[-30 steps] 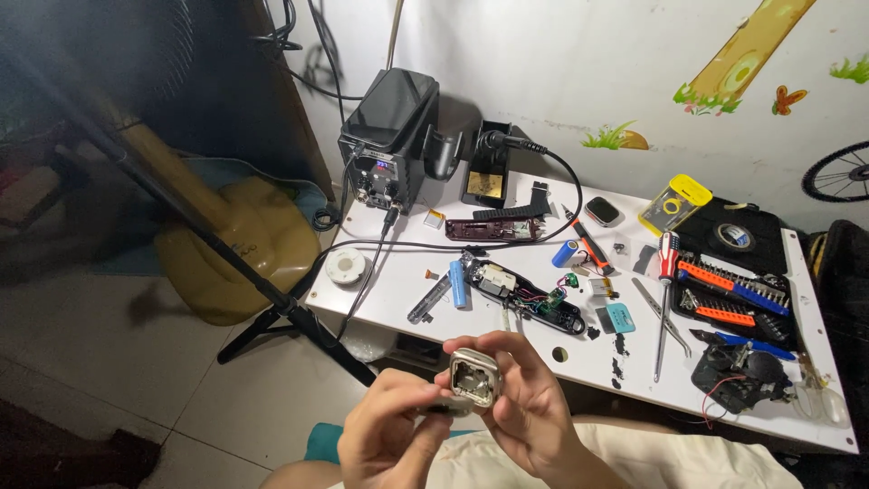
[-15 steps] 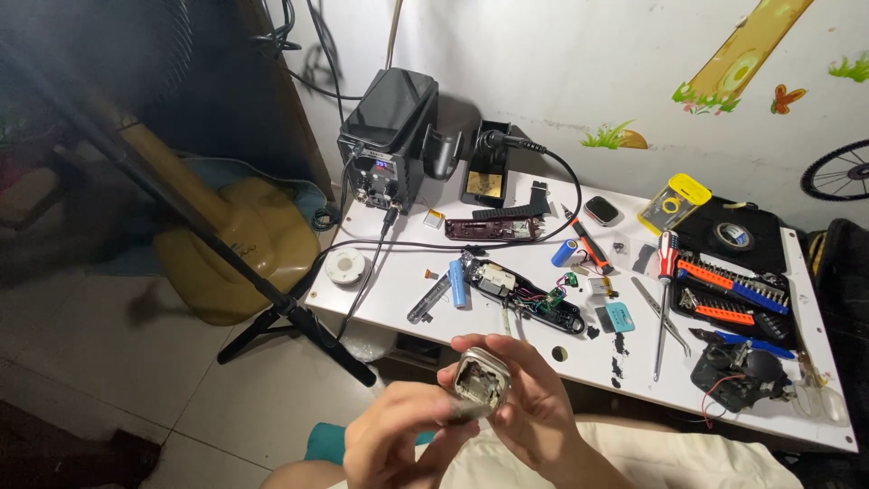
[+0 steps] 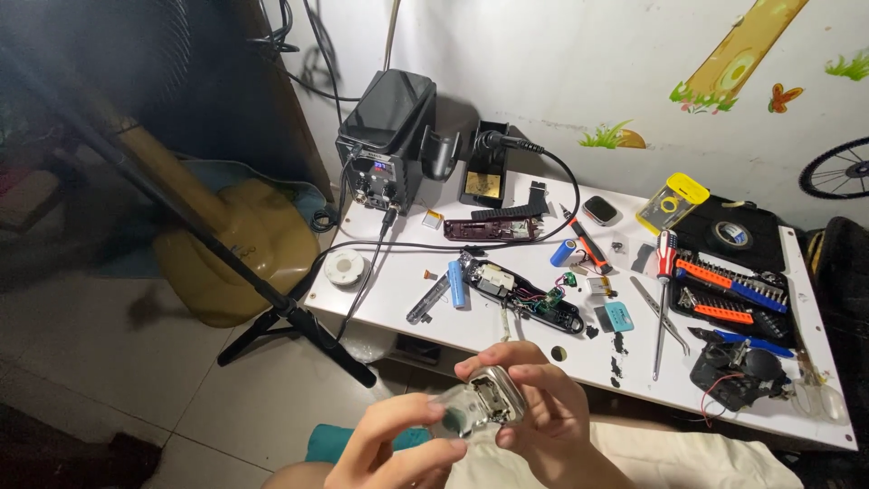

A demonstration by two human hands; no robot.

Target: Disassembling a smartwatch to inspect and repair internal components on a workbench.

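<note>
Holding a small silver clipper-head housing (image 3: 484, 405) low in the frame, above the lap and in front of the white table (image 3: 389, 299). Right hand (image 3: 543, 412) wrapped around the housing's right side, fingers curled over its top edge, thumb under. Left hand (image 3: 398, 448) pinching the housing's lower left end between thumb and fingertips, slightly motion-blurred. Both grips closed on the part; open face of the housing turned up toward the camera.

On the table, well beyond the hands:
- opened clipper body (image 3: 525, 299) with circuit board showing, lying diagonally near the centre
- blue cylindrical cell (image 3: 456, 282) just left of it, a second blue cell (image 3: 564, 252) further right
- dark red casing half (image 3: 489, 230) behind, black comb piece touching its top
- black soldering station (image 3: 385, 140) at the back left corner, cable running forward across the tabletop
- soldering iron stand (image 3: 482, 177) just right of the station
- solder reel (image 3: 345, 268) near the left edge
- tweezers (image 3: 661, 317) and a red-handled screwdriver (image 3: 665, 258) right of centre
- bit set (image 3: 729, 290) with orange and blue holders on the far right
- yellow-lidded clear box (image 3: 672, 201) near the wall
- roll of black tape (image 3: 731, 234) on a black case

Left of the table: black tripod leg (image 3: 272, 299) slanting across the tiled floor, yellow guitar-shaped object (image 3: 244, 244) behind it.
</note>
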